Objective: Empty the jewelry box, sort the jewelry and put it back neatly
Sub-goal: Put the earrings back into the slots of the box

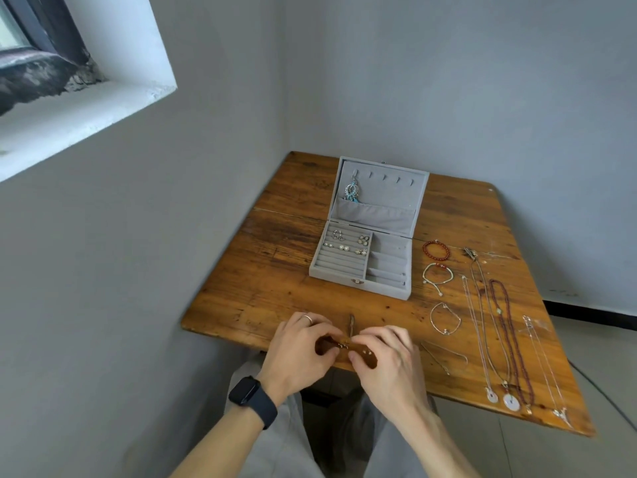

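Dark smartwatch (253, 398) on left wrist, closest to camera, at 7 o'clock in frame. Left hand (303, 343) and right hand (382, 353) meet over near edge of tabletop (262, 291). Fingers (365, 335) of both hands are curled in, pinching a small dark piece (339, 345) between them; too small to tell what it is, maybe a clasp or stud. Plain ring (307, 319) on a left finger. Thin stick-like item (351, 324) lies on the wood just at 12 o'clock from the pinch.

Jewelry box (365, 270) is open, at 12 o'clock from the hands, mid-tabletop, lid upright. Blue dangle earring (352, 192) hangs on the leftmost lid hook. Earring pairs (344, 243) are tucked in the ring rolls, left compartment. Right compartments show only grey lining.

At 2 o'clock from the hands: red bead bracelet (436, 250), white bead bracelet (437, 274), thin wire bracelet (445, 319), in a column, apart from each other. At 3 o'clock: long necklaces laid parallel, including silver chains (482, 322) and a dark red bead necklace (510, 339), with pendants (511, 402) at the near edge.

Judgement: sorting mostly done, refilling under way. The held piece is likely very light, rigid and easy to drop, so pinch it at the body with fingertips. Chains are limp and tangle-prone: lift them at the clasp and let them hang
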`<state>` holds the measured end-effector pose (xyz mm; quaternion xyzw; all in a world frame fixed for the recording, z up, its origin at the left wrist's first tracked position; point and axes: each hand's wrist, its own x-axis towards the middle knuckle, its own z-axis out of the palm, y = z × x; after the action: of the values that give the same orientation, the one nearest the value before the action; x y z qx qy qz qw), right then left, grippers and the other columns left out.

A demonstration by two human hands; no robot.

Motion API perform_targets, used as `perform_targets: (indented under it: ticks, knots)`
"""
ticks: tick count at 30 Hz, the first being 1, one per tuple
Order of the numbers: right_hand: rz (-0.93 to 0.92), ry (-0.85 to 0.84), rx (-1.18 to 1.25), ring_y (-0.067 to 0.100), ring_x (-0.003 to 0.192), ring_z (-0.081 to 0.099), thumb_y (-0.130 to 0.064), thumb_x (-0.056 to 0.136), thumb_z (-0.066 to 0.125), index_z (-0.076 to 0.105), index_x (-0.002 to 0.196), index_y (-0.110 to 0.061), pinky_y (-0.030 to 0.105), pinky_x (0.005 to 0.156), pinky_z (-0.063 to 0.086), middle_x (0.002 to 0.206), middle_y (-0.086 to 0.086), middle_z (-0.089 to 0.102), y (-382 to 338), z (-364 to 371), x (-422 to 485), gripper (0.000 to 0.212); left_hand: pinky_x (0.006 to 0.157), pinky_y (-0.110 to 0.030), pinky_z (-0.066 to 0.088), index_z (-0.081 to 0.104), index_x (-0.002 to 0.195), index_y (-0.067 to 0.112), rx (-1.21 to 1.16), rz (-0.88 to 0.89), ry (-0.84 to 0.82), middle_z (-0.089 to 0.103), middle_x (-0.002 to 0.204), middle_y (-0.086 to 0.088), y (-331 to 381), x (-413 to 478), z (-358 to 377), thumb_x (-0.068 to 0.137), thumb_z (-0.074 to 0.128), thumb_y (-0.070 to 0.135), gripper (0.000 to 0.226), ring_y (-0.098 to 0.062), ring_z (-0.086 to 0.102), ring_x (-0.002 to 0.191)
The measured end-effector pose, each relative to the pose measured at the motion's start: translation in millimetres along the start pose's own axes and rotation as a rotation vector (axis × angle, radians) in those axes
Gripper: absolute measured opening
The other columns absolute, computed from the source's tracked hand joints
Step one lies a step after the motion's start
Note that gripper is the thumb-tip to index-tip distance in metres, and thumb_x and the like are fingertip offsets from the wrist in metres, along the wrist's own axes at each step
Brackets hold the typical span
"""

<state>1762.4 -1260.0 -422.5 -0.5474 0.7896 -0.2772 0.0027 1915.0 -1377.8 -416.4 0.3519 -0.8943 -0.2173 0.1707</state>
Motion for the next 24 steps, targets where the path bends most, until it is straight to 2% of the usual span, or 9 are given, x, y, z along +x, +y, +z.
perform_targets:
  ticks: [8,12,15,20,24]
  knots:
    - [-0.011,0.026,-0.026,0.018,0.111,0.054,-0.034,0.082,0.079,0.078,0.100,-0.030,0.041,0.080,0.049,0.107,-0.013,0.069,-5.7,6.3,0.3,0.018,0.095,-0.024,0.028,0.072,0.106,0.042,0.029,-0.011,0.038,0.057,0.121,0.021,4.3,-1.5,4.4,0.091,0.061,0.046,0.020,-0.002,0.041,0.119]
    - [-0.039,0.030,-0.052,0.019,0.108,0.056,-0.031,0.084,0.078,0.080,0.096,-0.028,0.040,0.080,0.050,0.102,-0.012,0.071,-8.7,7.5,2.1,0.013,0.095,-0.024,0.029,0.072,0.107,0.040,0.039,0.019,0.032,0.058,0.120,0.020,-1.4,-1.2,4.8,0.094,0.059,0.046,0.019,-0.002,0.042,0.118]
    - [-0.062,0.035,-0.054,0.018,0.105,0.058,-0.028,0.083,0.078,0.079,0.093,-0.028,0.038,0.078,0.050,0.099,-0.013,0.071,-10.2,7.4,3.3,0.010,0.096,-0.026,0.036,0.072,0.107,0.037,0.006,0.022,0.042,0.060,0.117,0.018,-7.9,-0.3,4.0,0.095,0.060,0.044,0.018,-0.003,0.047,0.115]
    - [-0.046,0.033,0.002,0.013,0.100,0.053,-0.029,0.089,0.072,0.076,0.094,-0.031,0.035,0.077,0.046,0.097,-0.016,0.069,-9.0,-0.1,18.2,0.007,0.093,-0.030,0.044,0.072,0.102,0.033,-0.064,-0.077,0.141,0.063,0.109,0.018,-28.4,11.0,-11.2,0.095,0.063,0.036,0.012,-0.004,0.051,0.108]
    - [-0.031,0.036,0.074,0.009,0.093,0.048,-0.034,0.094,0.063,0.073,0.100,-0.031,0.029,0.075,0.043,0.099,-0.017,0.067,-8.7,-10.1,57.0,0.012,0.093,-0.035,0.046,0.070,0.102,0.032,-0.016,-0.215,0.230,0.063,0.111,0.014,-54.2,30.7,-31.9,0.096,0.061,0.036,0.012,-0.009,0.052,0.109]
